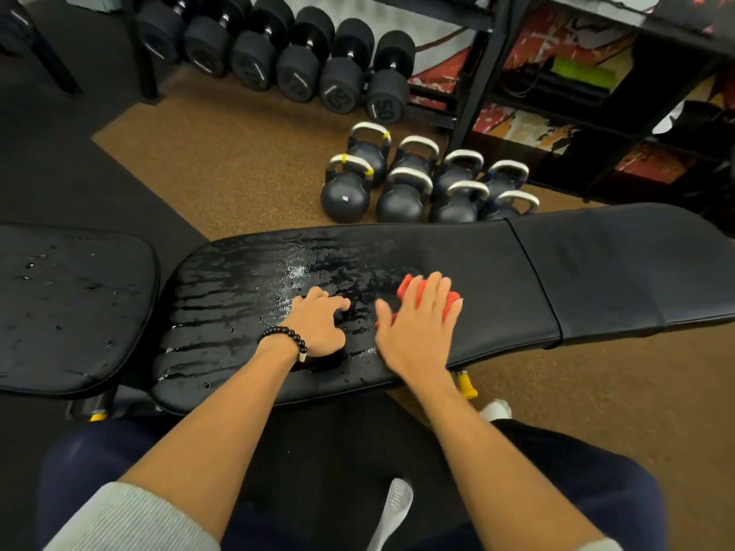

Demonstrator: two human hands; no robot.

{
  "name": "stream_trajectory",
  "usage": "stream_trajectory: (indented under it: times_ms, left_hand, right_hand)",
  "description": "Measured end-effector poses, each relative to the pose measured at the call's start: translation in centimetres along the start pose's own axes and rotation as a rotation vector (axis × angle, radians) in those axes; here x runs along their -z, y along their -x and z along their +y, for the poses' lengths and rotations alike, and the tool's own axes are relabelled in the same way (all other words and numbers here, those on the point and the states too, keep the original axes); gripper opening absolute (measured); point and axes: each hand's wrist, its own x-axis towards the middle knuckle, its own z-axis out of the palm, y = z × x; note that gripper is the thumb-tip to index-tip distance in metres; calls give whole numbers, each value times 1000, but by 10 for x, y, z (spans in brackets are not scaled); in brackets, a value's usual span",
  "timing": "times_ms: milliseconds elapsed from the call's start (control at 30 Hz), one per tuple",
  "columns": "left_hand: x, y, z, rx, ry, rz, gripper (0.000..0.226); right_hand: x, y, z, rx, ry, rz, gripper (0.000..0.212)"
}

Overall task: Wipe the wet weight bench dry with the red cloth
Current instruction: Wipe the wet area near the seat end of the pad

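The black weight bench (497,268) runs across the view in front of me. Its long pad is streaked with water on the left half and looks matte and dry to the right of my hands. A separate seat pad (71,304) at the left carries scattered droplets. My right hand (417,324) lies flat, fingers spread, pressing the red cloth (409,290) onto the long pad; most of the cloth is hidden under the palm. My left hand (318,324), with a dark bead bracelet, rests on the wet pad with curled fingers and holds nothing.
Several kettlebells (397,184) stand on the brown floor just behind the bench. A rack of black dumbbells (294,61) sits further back, and dark shelving (596,113) is at the back right. Yellow adjustment knobs (466,385) poke out below the bench. My knees are at the bottom.
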Motion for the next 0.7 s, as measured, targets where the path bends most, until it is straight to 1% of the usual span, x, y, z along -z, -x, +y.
stream_trajectory:
  times_ms: [67, 133, 167, 200, 233, 267, 333, 400, 433, 467, 500, 567, 633, 700]
  left_hand:
    - [0, 0, -1, 0, 12, 1, 62]
    - [1, -3, -4, -3, 8, -5, 62]
    - [2, -3, -5, -3, 6, -15, 62]
    - [3, -4, -6, -7, 5, -21, 62]
    - [4, -4, -5, -11, 5, -21, 62]
    - [5, -3, -4, -16, 7, -18, 61]
    - [5, 0, -2, -13, 10, -2, 60]
    - [5, 1, 1, 0, 11, 4, 60]
    - [5, 1, 2, 7, 13, 4, 60]
    - [4, 1, 2, 12, 16, 6, 60]
    - [3, 0, 2, 11, 16, 10, 60]
    - [2, -2, -1, 7, 13, 11, 62]
    - [3, -4, -3, 6, 17, 6, 62]
    - [4, -7, -7, -4, 25, -8, 61]
  right_hand:
    - [2, 29, -1, 196, 29, -75, 69]
    - [19, 38, 25, 389, 72, -161, 66]
    - [29, 32, 45, 448, 96, -168, 63]
    - [35, 22, 65, 460, 144, -135, 59]
    - [39, 7, 84, 404, 198, -101, 54]
    - [40, -9, 100, 294, 218, -73, 52]
    - [35, -29, 110, 87, 193, -50, 61]
    - [23, -31, 80, -64, 126, -35, 64]
    - [16, -26, 58, -96, 83, -8, 65]
    - [13, -16, 34, -72, 42, 20, 68]
    - [9, -2, 14, 10, 11, 29, 69]
    - [-1, 31, -2, 247, -9, -36, 62]
    - [3, 47, 15, 469, 19, -87, 52]
    - [18, 37, 52, 588, 54, -72, 43]
